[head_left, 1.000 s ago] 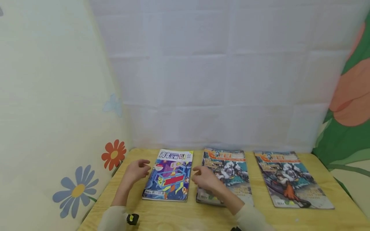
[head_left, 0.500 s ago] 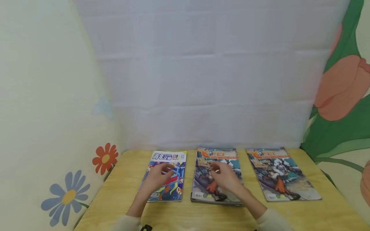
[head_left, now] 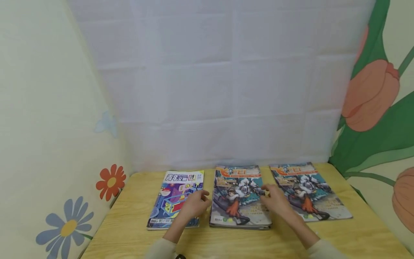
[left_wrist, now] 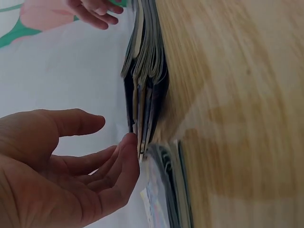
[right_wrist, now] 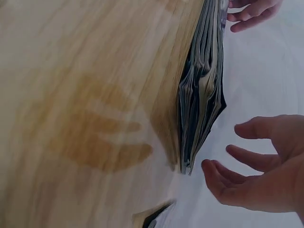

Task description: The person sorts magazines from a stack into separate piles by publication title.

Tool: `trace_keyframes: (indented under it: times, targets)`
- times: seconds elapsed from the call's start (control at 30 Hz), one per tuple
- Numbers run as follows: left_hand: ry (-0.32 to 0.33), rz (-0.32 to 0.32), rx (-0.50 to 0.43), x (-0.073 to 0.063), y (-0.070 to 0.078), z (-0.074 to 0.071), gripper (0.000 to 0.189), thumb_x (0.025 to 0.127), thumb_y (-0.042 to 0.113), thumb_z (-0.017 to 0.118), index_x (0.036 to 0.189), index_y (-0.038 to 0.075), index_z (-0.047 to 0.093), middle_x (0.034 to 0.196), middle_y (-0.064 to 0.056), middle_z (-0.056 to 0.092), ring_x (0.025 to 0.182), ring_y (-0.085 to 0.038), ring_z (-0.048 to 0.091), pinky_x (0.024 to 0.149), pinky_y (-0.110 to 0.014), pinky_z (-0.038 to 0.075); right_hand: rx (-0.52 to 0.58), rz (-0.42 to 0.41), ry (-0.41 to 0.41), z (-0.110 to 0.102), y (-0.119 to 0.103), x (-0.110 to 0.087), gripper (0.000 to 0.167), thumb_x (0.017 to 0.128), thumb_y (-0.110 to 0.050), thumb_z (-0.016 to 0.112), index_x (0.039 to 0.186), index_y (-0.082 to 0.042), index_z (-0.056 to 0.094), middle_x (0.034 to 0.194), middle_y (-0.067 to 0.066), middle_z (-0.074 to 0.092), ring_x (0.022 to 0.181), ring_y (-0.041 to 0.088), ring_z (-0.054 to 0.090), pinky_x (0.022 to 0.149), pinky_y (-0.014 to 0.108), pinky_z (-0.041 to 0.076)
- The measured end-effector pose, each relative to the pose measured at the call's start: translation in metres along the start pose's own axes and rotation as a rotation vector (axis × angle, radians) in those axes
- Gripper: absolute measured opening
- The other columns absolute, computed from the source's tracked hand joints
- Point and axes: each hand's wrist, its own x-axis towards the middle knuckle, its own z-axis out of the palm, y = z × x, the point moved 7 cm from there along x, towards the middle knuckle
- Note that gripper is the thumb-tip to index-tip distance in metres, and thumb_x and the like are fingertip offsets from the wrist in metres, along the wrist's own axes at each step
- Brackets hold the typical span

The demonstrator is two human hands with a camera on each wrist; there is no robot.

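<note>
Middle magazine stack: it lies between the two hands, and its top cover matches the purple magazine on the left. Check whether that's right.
Wrong on the match: the head view shows the middle magazine stack matching the far-right magazine, not the purple magazine. It does lie between the left hand and the right hand.

A wooden table (head_left: pixel 226 244) bears a purple magazine (head_left: pixel 171 198), a magazine stack (head_left: pixel 237 199) (at centre) — and a greyish magazine (head_left: pixel 310 190).
</note>
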Motion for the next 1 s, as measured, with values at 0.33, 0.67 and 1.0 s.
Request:
trace_keyframes:
  times: [0.33, 0.67, 1.0]
  targets:
    - [-0.004, -0.074, -0.015, 0.005, 0.002, 0.011, 0.04, 0.094, 0.014, 0.07, 0.124, -0.01, 0.063, 0.092, -0.009, 0.065, 0.075, -0.019, 0.06, 0.061, -0.034, 0.052, 0.066, 0.202, -0.127, 0.004, 0.028, 0.001, 0.055, 0.094, -0.015, 0.071, 0.131, 0.02, 0.051, 0.107, 0.024, 0.065, 0.082, 0.029, 0.065, 0.068, 0.044, 0.055]
    - [0.039, -0.144, -0.163, 0.01, -0.002, 0.015, 0.041, 0.09, 0.011, 0.07, 0.124, -0.009, 0.062, 0.097, -0.011, 0.066, 0.08, -0.02, 0.062, 0.065, -0.034, 0.054, 0.179, 0.292, -0.148, 0.01, 0.045, 0.005, 0.049, 0.089, -0.006, 0.073, 0.127, 0.021, 0.056, 0.119, 0.034, 0.06, 0.095, 0.033, 0.067, 0.073, 0.042, 0.058]
    - [0.004, -0.228, -0.516, 0.014, -0.004, 0.024, 0.048, 0.086, 0.004, 0.07, 0.129, -0.006, 0.053, 0.107, -0.016, 0.061, 0.078, -0.021, 0.061, 0.067, -0.038, 0.057, 0.41, 0.436, -0.153, 0.01, 0.052, 0.006, 0.052, 0.092, -0.003, 0.07, 0.136, 0.016, 0.05, 0.107, 0.019, 0.066, 0.079, 0.025, 0.064, 0.066, 0.039, 0.056]
